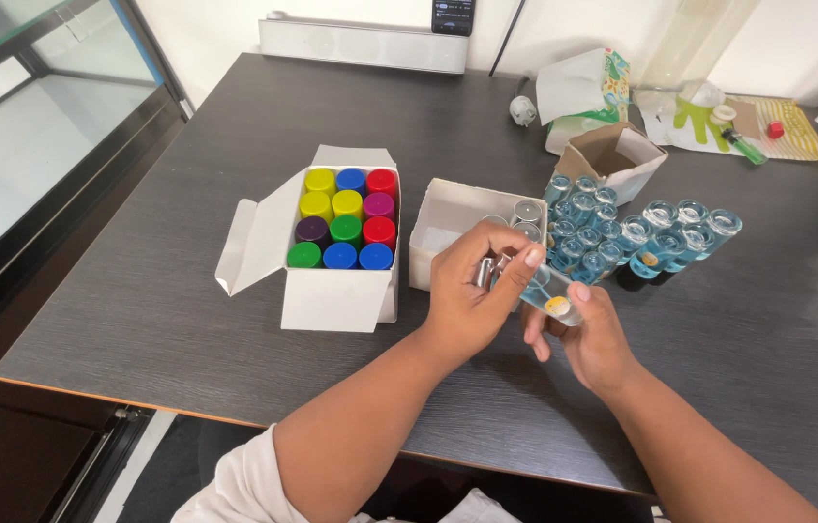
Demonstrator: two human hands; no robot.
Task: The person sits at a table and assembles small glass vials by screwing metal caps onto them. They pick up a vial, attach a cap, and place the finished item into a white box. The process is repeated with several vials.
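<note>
Two bare hands meet above the near half of the dark wood-grain table (186, 320), towards its right side. Largest on it is the open white box (336, 291) left of centre, packed with upright bottles whose coloured caps (346, 230) show yellow, blue, red, purple, green and magenta. Just beside it to the right stands a smaller white box (443, 228) holding silver-capped vials. Farther right, a cluster of clear blue-tinted glass vials (588, 228) stands upright, with a few lying on their sides nearby. Near the far right corner sit a small brown carton (612, 160) and a tissue pack (583, 97).

The left hand (472, 291) is curled shut around a few small silver metal caps (486, 271). The right hand (588, 339) pinches one blue glass vial (549, 295) between thumb and fingers; the vial lies tilted, its long axis running from upper left to lower right, its yellowish round end facing the near edge.
</note>
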